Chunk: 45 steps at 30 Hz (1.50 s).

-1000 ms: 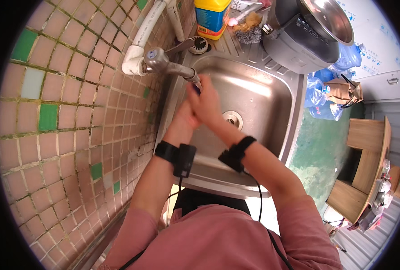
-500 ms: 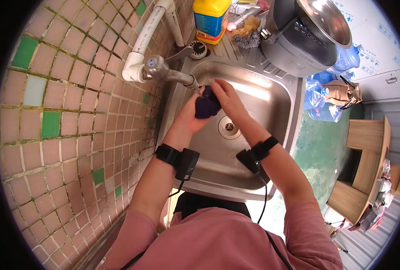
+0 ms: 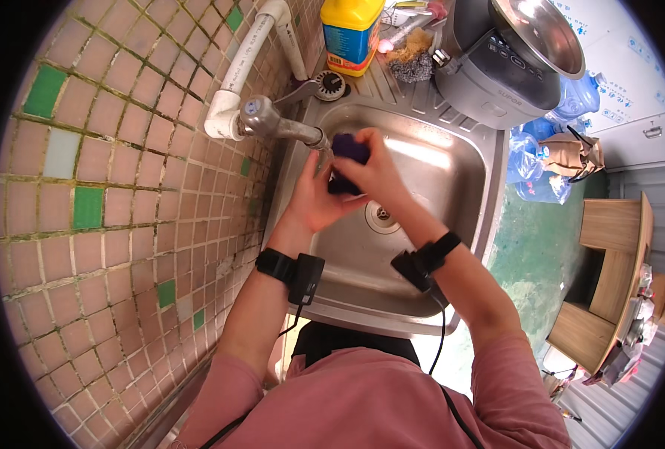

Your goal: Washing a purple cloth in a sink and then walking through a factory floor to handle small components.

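Under the mouth of the metal faucet point(image 3: 291, 129), a dark purple lump point(image 3: 350, 147) is between my two hands. Whether it is cloth or something else cannot be made out. My right hand point(image 3: 376, 170) grips its right side, fingers bent over the top and thumb across the front. From below and the left, my left hand point(image 3: 319, 200) cups its darker lower part, with the fingers partly spread. Both hands are above the stainless steel sink point(image 3: 422, 269), up and left of its drain point(image 3: 382, 215). Some fingertips are hidden behind the lump.
A tiled wall point(image 3: 115, 187) with a white pipe point(image 3: 246, 63) runs along the left. Behind the sink stand a yellow-and-blue jug point(image 3: 351, 41), a steel wool scrubber point(image 3: 413, 69) and a grey cooker point(image 3: 497, 82) bearing a metal bowl point(image 3: 553, 37). Water bottles point(image 3: 527, 161) stand on the floor at right.
My right hand has come down across the front of the lump. My left hand has shifted slightly lower and its fingers have spread. The lump has turned and moved slightly up.
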Tool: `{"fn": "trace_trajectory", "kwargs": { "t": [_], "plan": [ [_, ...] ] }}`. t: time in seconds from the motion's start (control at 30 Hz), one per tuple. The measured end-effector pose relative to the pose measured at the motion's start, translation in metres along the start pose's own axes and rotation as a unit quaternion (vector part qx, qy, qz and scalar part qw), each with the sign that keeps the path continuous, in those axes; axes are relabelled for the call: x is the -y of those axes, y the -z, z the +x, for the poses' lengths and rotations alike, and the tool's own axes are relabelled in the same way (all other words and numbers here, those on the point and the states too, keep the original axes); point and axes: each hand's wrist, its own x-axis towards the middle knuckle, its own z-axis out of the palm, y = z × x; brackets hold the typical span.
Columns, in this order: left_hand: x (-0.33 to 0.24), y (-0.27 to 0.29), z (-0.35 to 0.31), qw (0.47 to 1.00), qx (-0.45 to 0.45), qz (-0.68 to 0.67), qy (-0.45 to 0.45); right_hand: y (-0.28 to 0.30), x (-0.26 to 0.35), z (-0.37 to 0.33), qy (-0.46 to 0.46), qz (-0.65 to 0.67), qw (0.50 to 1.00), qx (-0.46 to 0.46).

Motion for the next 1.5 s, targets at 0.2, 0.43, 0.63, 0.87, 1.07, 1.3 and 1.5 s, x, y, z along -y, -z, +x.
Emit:
{"fn": "trace_trajectory", "kwargs": {
  "t": [0.2,0.43,0.63,0.87,1.07,1.3,1.5],
  "plan": [
    [-0.003,0.054,0.028,0.954,0.261,0.075,-0.129,-0.047,0.011,-0.020,0.168,-0.082,0.982,-0.001],
    [0.013,-0.018,0.011,0.987,-0.047,0.080,-0.132,-0.021,-0.023,0.019,0.090,-0.259,0.954,-0.117],
    [-0.017,0.060,0.034,0.971,0.217,0.072,-0.071,-0.052,0.010,-0.038,0.124,-0.190,0.974,-0.002],
    [0.013,-0.015,0.017,0.985,-0.002,0.122,-0.126,-0.029,-0.004,0.010,0.062,-0.030,0.996,-0.048],
    [-0.002,-0.005,0.022,0.988,0.049,0.093,-0.109,-0.042,0.009,-0.004,0.131,-0.060,0.988,-0.063],
    [-0.007,-0.002,-0.015,0.946,0.057,0.318,-0.005,0.012,0.037,0.022,-0.105,-0.126,0.942,0.293],
    [0.000,-0.010,-0.006,0.975,0.058,0.165,0.139,0.024,0.036,0.015,-0.155,0.040,0.912,0.378]
  ]
}}
